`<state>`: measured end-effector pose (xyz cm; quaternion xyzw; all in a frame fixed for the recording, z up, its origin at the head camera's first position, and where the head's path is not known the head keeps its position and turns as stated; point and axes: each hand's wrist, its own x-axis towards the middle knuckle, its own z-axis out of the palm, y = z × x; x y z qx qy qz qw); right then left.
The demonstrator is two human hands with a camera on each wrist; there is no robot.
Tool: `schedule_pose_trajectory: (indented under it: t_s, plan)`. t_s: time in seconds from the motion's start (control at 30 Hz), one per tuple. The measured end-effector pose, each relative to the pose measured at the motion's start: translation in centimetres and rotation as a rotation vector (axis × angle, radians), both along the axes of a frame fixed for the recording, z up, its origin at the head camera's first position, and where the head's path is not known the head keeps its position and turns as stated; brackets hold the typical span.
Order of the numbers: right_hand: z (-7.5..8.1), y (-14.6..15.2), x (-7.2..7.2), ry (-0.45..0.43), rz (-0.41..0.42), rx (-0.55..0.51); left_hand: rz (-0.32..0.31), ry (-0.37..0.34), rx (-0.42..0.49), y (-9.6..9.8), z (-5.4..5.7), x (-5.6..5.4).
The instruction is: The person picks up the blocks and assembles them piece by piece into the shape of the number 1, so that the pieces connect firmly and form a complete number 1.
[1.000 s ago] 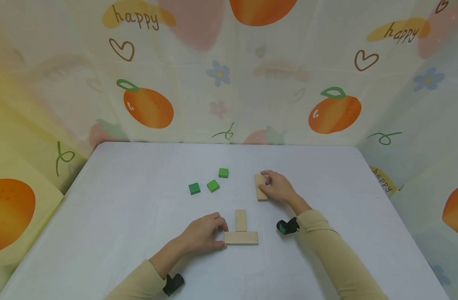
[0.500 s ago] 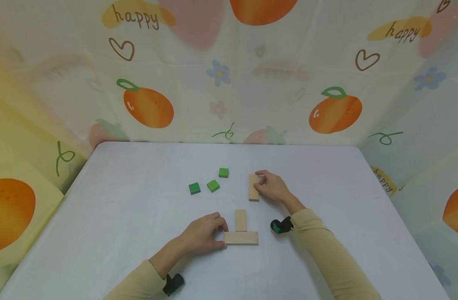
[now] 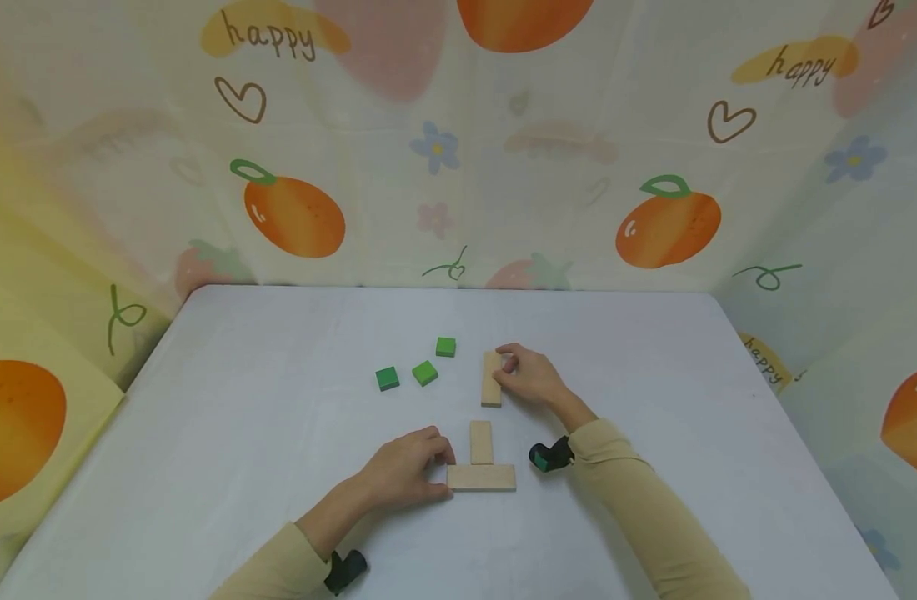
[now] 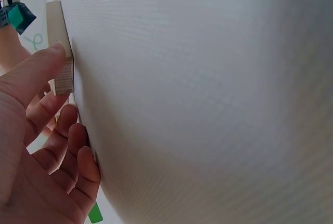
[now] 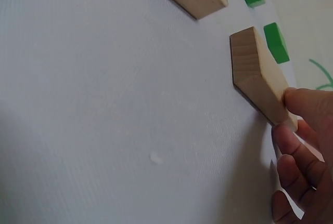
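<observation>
My left hand (image 3: 404, 468) pinches the left end of a plain wooden block (image 3: 483, 477) that lies crosswise near the middle of the table. Its thumb (image 4: 44, 65) presses the block's near side in the left wrist view. A second wooden block (image 3: 481, 442) lies lengthwise, its near end against the crosswise block, making an upside-down T. Beyond it, my right hand (image 3: 532, 377) grips a third wooden block (image 3: 491, 385) from the right. The right wrist view shows thumb and fingers at the far part of this third block (image 5: 257, 73), which sits on or close over the cloth.
Several small green blocks lie left of the third wooden block, among them a darker one (image 3: 387, 378) and a lighter one (image 3: 424, 372). A white cloth (image 3: 241, 433) covers the table. Behind it hangs a printed curtain (image 3: 503, 167). Black wrist cameras (image 3: 551, 455) sit under both sleeves.
My right hand has moved left with the third wooden block, from right of the T to beyond its upright block, nearly in line with it. The left hand stays in place.
</observation>
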<state>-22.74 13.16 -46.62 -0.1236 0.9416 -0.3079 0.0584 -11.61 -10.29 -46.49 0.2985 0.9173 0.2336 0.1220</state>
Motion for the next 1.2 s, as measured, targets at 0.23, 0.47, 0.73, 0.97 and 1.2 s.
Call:
schedule_pose_trajectory:
  t_s: [0.23, 0.47, 0.73, 0.97, 1.2]
  plan:
    - [-0.2, -1.1, 0.0, 0.006, 0.016, 0.005, 0.0, 0.002, 0.005, 0.0, 0.1, 0.1]
    - [-0.3, -1.7, 0.2, 0.002, 0.04, 0.026, -0.006, 0.008, 0.012, 0.0, 0.1, 0.1]
    - [-0.2, -1.8, 0.5, 0.015, 0.079, 0.043, -0.004, 0.009, 0.012, 0.0, 0.2, 0.1]
    - [0.1, -1.8, 1.0, 0.032, 0.105, 0.027, 0.0, -0.002, 0.011, 0.0, 0.3, 0.0]
    - [0.0, -1.7, 1.1, 0.046, 0.112, 0.022, -0.004, -0.004, 0.015, 0.0, 0.4, 0.0]
